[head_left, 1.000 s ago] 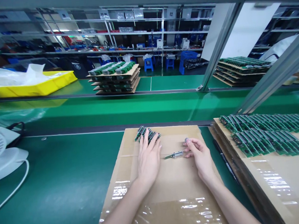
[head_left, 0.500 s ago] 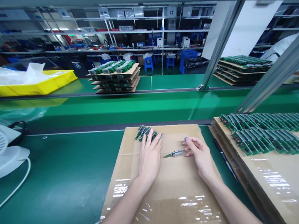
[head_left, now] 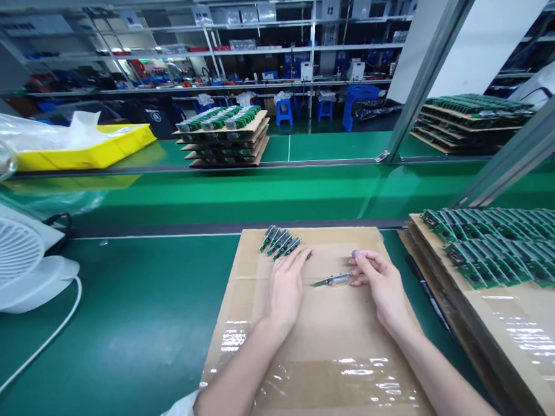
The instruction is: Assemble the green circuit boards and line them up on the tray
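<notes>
A short row of small green circuit boards leans at the far left of a cardboard sheet. My left hand is at the near end of this row, fingers together and bent over a board whose dark end shows past the fingertips. Between thumb and forefinger, my right hand pinches a small round grey piece. A single circuit board with a clear, shiny part points left from the lower fingers of that hand; whether they grip it or only touch it, I cannot tell.
On the right, stacked cardboard carries rows of boards, with a black pen beside it. A white fan stands left. Behind are a yellow tray, stacked boards and a metal post.
The view has shifted, so everything appears slightly further right. My left fingers, spread over the boards before, have drawn together towards the row's near end. My right hand keeps its pinch.
</notes>
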`<state>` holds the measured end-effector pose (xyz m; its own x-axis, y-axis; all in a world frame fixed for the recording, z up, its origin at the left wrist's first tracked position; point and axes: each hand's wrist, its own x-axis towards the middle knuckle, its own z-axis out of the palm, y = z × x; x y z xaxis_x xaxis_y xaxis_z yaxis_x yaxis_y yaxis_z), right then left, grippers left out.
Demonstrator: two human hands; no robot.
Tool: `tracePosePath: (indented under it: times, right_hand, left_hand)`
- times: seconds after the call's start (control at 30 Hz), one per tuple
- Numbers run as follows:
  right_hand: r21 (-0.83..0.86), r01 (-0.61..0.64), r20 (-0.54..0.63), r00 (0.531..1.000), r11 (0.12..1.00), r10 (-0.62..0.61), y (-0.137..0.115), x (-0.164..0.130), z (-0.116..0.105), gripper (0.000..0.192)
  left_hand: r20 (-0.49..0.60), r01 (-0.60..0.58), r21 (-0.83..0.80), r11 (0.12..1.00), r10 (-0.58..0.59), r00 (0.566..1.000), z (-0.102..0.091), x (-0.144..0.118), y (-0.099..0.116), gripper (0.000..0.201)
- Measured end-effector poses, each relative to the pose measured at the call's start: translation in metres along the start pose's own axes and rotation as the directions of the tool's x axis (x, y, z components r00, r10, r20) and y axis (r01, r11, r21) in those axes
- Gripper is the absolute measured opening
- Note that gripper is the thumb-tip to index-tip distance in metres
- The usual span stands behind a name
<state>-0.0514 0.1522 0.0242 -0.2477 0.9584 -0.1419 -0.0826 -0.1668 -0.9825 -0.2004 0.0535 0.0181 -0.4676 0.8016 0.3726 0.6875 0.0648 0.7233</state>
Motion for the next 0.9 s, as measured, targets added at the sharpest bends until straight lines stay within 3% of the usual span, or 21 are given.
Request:
tracePosePath:
  times: [0.07, 0.1, 0.2, 0.27, 0.33, 0.4, 0.47, 0.57, 0.63, 0.7, 0.77, 0.9]
  right_hand:
    - [0.003, 0.009, 0.002, 1.000, 1.000, -0.009, -0.003, -0.002, 0.001, 0.038]
    - [0.003, 0.025, 0.008, 1.000, 1.000, -0.025, -0.005, -0.004, 0.002, 0.037]
    - [-0.035, 0.145, 0.041, 0.989, 0.989, -0.144, -0.013, -0.012, 0.004, 0.030]
    - [-0.113, 0.261, 0.088, 0.964, 0.959, -0.252, -0.018, -0.019, 0.005, 0.021]
    - [-0.190, 0.359, 0.160, 0.929, 0.914, -0.332, -0.021, -0.024, 0.005, 0.014]
    - [-0.213, 0.408, 0.222, 0.905, 0.888, -0.363, -0.021, -0.026, 0.005, 0.011]
    - [-0.191, 0.406, 0.251, 0.900, 0.894, -0.355, -0.021, -0.027, 0.005, 0.011]
    - [-0.124, 0.337, 0.268, 0.917, 0.933, -0.296, -0.021, -0.027, 0.006, 0.012]
    - [-0.064, 0.271, 0.223, 0.942, 0.960, -0.251, -0.023, -0.028, 0.007, 0.014]
    - [-0.019, 0.235, 0.143, 0.963, 0.972, -0.230, -0.023, -0.029, 0.008, 0.016]
    - [-0.009, 0.230, 0.112, 0.967, 0.973, -0.227, -0.022, -0.030, 0.010, 0.018]
    - [-0.038, 0.209, 0.211, 0.957, 0.977, -0.197, -0.016, -0.031, 0.011, 0.017]
  left_hand:
    - [-0.044, 0.138, -0.218, 0.966, -0.151, 0.988, -0.003, 0.002, 0.006, 0.038]
    - [-0.039, 0.214, -0.359, 0.908, -0.244, 0.969, -0.004, 0.003, 0.010, 0.033]
    - [0.124, 0.372, -0.743, 0.557, -0.431, 0.894, -0.006, 0.006, 0.021, 0.028]
    - [0.269, 0.420, -0.850, 0.318, -0.425, 0.864, -0.008, 0.006, 0.031, 0.034]
    - [0.388, 0.471, -0.860, 0.195, -0.348, 0.853, -0.010, 0.004, 0.041, 0.032]
    - [0.464, 0.512, -0.838, 0.191, -0.247, 0.851, -0.012, 0.002, 0.051, 0.033]
    - [0.499, 0.532, -0.807, 0.257, -0.187, 0.846, -0.012, 0.000, 0.057, 0.036]
    - [0.519, 0.564, -0.755, 0.333, -0.221, 0.825, -0.013, -0.001, 0.057, 0.037]
    - [0.529, 0.585, -0.749, 0.311, -0.251, 0.810, -0.013, 0.000, 0.054, 0.031]
    - [0.543, 0.593, -0.775, 0.219, -0.248, 0.802, -0.013, 0.000, 0.050, 0.026]
    - [0.576, 0.601, -0.797, 0.068, -0.218, 0.788, -0.013, -0.001, 0.047, 0.026]
    - [0.646, 0.621, -0.761, -0.187, -0.142, 0.750, -0.011, -0.003, 0.046, 0.047]
